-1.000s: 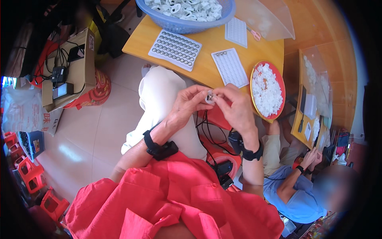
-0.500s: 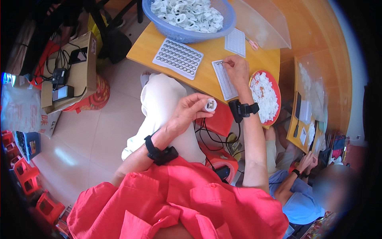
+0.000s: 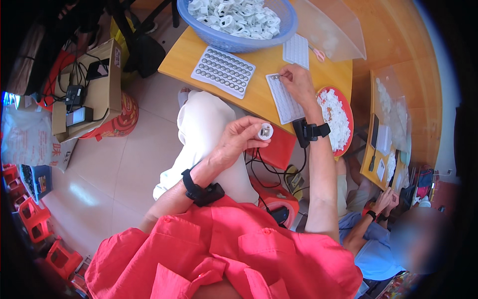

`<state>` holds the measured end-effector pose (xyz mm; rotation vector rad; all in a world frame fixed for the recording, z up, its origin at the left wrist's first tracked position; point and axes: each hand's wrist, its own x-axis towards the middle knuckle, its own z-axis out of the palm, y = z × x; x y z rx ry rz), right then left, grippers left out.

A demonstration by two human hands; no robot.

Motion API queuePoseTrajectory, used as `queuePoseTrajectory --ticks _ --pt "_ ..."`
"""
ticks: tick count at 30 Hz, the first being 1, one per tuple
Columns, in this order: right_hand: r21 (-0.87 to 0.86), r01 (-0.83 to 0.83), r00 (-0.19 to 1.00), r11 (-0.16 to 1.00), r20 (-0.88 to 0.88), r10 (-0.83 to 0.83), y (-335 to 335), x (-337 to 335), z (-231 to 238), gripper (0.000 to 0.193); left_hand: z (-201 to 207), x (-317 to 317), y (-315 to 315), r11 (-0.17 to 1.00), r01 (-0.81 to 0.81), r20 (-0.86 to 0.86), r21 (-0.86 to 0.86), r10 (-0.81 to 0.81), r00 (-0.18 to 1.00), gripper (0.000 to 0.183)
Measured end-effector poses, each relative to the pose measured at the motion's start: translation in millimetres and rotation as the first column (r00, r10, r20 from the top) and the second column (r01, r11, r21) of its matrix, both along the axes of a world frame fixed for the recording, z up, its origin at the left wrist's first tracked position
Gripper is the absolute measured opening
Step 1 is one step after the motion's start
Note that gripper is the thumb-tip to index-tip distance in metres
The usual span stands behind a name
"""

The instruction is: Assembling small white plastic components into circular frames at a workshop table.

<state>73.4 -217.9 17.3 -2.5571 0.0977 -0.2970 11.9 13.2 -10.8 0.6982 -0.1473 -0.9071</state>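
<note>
Between the thumb and fingers of my left hand (image 3: pixel 238 139) is a small round white plastic part (image 3: pixel 265 131), with a bit of metal showing inside it. I hold it over my lap, near the table's front edge. My right hand (image 3: pixel 300 85) reaches to the far end of a pale plastic tray (image 3: pixel 286 103) with rows of round pockets. Its fingers are pinched together at the tray's corner; what they grip is too small to make out. To the left lies a similar tray (image 3: pixel 224 71) filled with silver button cells.
A blue basket (image 3: pixel 224 46) heaped with white plastic parts stands at the back of the table (image 3: pixel 174 62). Behind my right hand lie another tray (image 3: pixel 296 51) and scissors (image 3: pixel 317 54). A red dish (image 3: pixel 350 117) of small white pieces sits right. A co-worker (image 3: pixel 371 249) sits at lower right.
My right hand stays at the tray's far end, with its forearm shifted very slightly rightward. My left hand keeps its hold on the white part almost unmoved.
</note>
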Motion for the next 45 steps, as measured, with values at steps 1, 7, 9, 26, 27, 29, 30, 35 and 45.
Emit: queuePoseTrajectory --ticks 1,7,9,26,27,29,30,35,45 --pt "-0.035 -0.020 1.000 0.999 0.004 0.020 0.9 -0.1 0.4 0.010 1.2 -0.1 0.4 1.000 -0.004 -0.007 0.000 0.004 1.000 0.023" --pt "-0.203 -0.016 0.998 0.979 0.064 0.029 4.4 -9.1 2.3 0.014 1.2 -0.8 -1.0 1.000 0.003 -0.013 0.010 -0.002 1.000 0.024" --pt "-0.168 -0.002 0.994 0.986 0.103 0.020 3.2 -11.1 1.5 0.014 0.7 -0.9 -1.1 1.000 0.008 -0.008 0.008 -0.008 1.000 0.024" --pt "0.321 0.071 0.949 0.945 0.269 -0.163 100.3 -131.0 26.3 0.018 7.1 -0.6 -2.6 0.997 -0.016 0.009 0.078 0.015 1.000 0.024" --pt "0.277 0.051 0.940 0.960 0.311 -0.139 100.4 -130.1 25.2 0.018 7.0 -0.9 -2.0 0.996 -0.020 0.009 0.083 0.019 1.000 0.024" --pt "0.236 0.027 0.930 0.971 0.350 -0.111 100.9 -129.0 24.1 0.019 6.7 -1.5 -2.0 0.996 -0.025 0.032 0.091 0.022 0.999 0.025" --pt "0.190 0.026 0.922 0.981 0.374 -0.097 101.3 -129.1 24.0 0.019 6.3 -1.7 -2.0 0.995 -0.026 0.031 0.094 0.024 0.999 0.025" --pt "0.111 0.018 0.911 0.994 0.407 -0.062 103.0 -129.1 23.9 0.018 4.1 -2.4 -1.5 0.996 -0.020 0.050 0.083 0.016 0.999 0.025" --pt "-0.041 -0.026 0.917 0.999 0.396 0.041 102.3 -130.3 23.2 0.020 2.2 -3.2 -2.6 0.994 -0.028 0.086 0.105 0.019 0.996 0.023"
